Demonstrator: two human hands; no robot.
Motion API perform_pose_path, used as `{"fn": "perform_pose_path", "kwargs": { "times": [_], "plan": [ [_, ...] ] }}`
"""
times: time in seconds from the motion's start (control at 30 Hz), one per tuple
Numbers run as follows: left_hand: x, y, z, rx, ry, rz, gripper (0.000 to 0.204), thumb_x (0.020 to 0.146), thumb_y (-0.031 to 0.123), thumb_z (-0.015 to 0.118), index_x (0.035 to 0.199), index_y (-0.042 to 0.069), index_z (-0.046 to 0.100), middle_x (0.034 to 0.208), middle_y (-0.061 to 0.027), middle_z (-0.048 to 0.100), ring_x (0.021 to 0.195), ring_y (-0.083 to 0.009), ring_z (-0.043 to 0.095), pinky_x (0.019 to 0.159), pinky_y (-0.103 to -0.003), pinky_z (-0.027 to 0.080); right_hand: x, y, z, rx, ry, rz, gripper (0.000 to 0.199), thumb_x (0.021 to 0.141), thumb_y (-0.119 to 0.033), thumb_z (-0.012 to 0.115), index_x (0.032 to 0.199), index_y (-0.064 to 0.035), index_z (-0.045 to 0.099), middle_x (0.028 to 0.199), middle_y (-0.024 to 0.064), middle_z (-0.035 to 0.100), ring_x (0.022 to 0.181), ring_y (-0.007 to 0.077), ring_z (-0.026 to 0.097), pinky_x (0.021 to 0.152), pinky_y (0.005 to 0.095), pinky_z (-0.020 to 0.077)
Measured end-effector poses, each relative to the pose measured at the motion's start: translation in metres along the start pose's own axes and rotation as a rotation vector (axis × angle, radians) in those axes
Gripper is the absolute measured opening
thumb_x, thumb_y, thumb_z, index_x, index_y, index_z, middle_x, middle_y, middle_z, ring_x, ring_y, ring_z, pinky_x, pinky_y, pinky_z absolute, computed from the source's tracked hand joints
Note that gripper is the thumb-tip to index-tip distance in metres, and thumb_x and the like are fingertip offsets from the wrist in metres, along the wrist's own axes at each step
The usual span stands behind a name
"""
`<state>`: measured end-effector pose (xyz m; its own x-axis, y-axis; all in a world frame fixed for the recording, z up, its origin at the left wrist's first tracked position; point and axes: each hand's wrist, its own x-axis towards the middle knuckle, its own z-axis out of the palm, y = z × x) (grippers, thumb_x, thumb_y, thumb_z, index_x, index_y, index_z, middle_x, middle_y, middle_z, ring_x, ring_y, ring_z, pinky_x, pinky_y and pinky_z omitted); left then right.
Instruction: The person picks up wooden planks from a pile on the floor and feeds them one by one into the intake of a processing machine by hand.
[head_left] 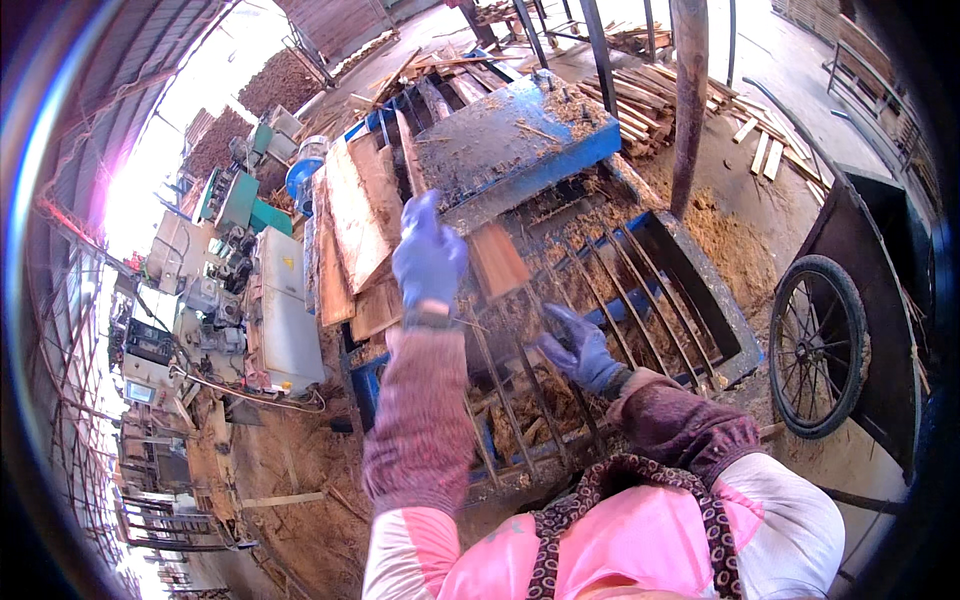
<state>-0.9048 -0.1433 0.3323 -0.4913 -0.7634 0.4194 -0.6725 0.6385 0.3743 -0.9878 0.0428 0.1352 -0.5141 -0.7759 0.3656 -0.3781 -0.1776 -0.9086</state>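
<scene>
My left hand (430, 255), in a blue-purple glove, reaches forward beside the edge of the wood boards (362, 210). It is slightly smeared, and most of its fingers are hidden behind the back of the hand. My right hand (582, 348), gloved alike, hovers over or rests on the metal bars (640, 315); which, I cannot tell. Its thumb and fingers are apart, with nothing seen in them. Between the hands, a short reddish-brown board (498, 260) lies across the bars, close to the blue machine housing (510, 140).
Sawdust and wood scraps lie under the bars and on the floor (725, 235). A black cart with a spoked wheel (818, 345) stands at right, near a rusty post (689, 100). Stacked wood strips (640, 100) lie behind. Machinery and a pale cabinet (285, 310) line the left.
</scene>
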Motion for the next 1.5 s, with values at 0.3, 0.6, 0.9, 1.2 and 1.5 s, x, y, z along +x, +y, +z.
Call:
{"fn": "perform_pose_path", "kwargs": {
  "times": [0.3,0.6,0.9,1.2,1.5],
  "plan": [
    [-0.284,0.034,0.049,-0.867,-0.176,-0.215,0.067,0.086,0.007,0.065,0.142,-0.005,0.032,0.145,-0.019,0.039,0.136,-0.0264,0.036,0.109,-0.035,0.033,-0.037,-0.064,-0.054,0.716,-0.152,0.764,0.044,0.09,-0.026,0.067,0.123,-0.0028,0.051,0.101,0.0035,0.065,0.087,0.0131,0.061,0.074,0.0291,0.0516],
    [-0.366,0.074,-0.001,-0.202,-0.62,-0.296,0.103,0.068,0.042,0.079,0.148,0.005,0.024,0.114,-0.0274,0.059,0.099,-0.0425,0.062,0.08,-0.045,0.052,-0.152,-0.037,-0.041,0.594,-0.264,0.622,0.042,0.091,-0.017,0.064,0.125,0.0015,0.048,0.116,0.0111,0.06,0.1,0.0172,0.058,0.087,0.0307,0.0486],
    [-0.311,0.052,0.01,0.06,-0.437,-0.217,0.095,0.069,0.037,0.075,0.149,0.029,0.026,0.093,-0.0231,0.066,0.079,-0.0406,0.065,0.068,-0.049,0.051,-0.092,-0.032,-0.021,0.762,-0.243,0.563,0.044,0.092,-0.015,0.061,0.129,0.0024,0.044,0.118,0.0129,0.06,0.105,0.0209,0.058,0.091,0.0318,0.047],
    [-0.278,0.018,0.053,0.2,-0.591,-0.228,0.091,0.077,0.038,0.066,0.152,0.03,0.014,0.092,-0.0226,0.067,0.075,-0.0405,0.066,0.064,-0.051,0.05,-0.084,-0.028,-0.014,-0.519,-0.22,-0.142,0.061,0.089,-0.036,0.054,0.139,-0.0044,0.04,0.137,0.0299,0.041,0.124,0.0459,0.043,0.107,0.0442,0.0351],
    [-0.119,-0.034,0.021,0.039,0.096,0.181,0.059,0.083,0.051,0.059,0.132,0.019,0.052,0.102,-0.0134,0.069,0.088,-0.0294,0.068,0.072,-0.041,0.053,-0.014,-0.008,0.006,-0.386,-0.085,-0.151,0.06,0.086,-0.03,0.062,0.135,-0.0001,0.042,0.137,0.0291,0.042,0.121,0.0449,0.047,0.101,0.0452,0.0405]
  ]
}}
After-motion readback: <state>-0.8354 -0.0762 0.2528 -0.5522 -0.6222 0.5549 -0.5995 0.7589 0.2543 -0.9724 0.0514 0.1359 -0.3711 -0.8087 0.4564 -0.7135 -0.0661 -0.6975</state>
